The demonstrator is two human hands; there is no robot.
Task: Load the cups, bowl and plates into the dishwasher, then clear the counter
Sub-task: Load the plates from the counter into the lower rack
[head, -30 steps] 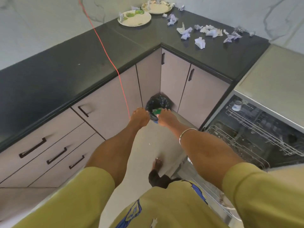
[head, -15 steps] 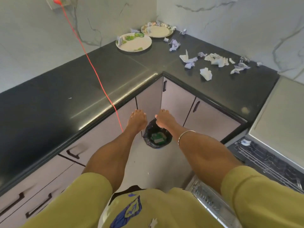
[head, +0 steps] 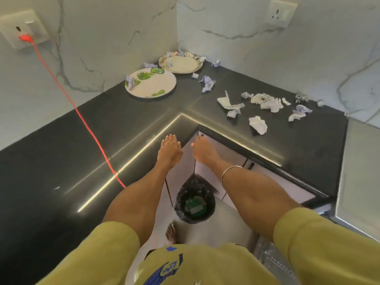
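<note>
I had lifted both hands, left hand (head: 169, 148) and right hand (head: 202, 150), empty with fingers loosely spread, from the bin (head: 194, 202) now below them toward the plates (head: 151, 83) beyond my fingertips.

1. We see the counter (head: 61, 161) bare on its left run, crossed only by a red cable (head: 82, 118).
2. Two plates (head: 151, 83) fill the far corner.
3. Crumpled paper scraps (head: 258, 124) litter the right run; gaps between them are narrow.

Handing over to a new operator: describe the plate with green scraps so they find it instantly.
Find the inner corner of the black counter. Two plates sit there; take the nearer, left plate. Only it carries green scraps; the patterned-rim plate behind holds just crumpled paper.
</note>
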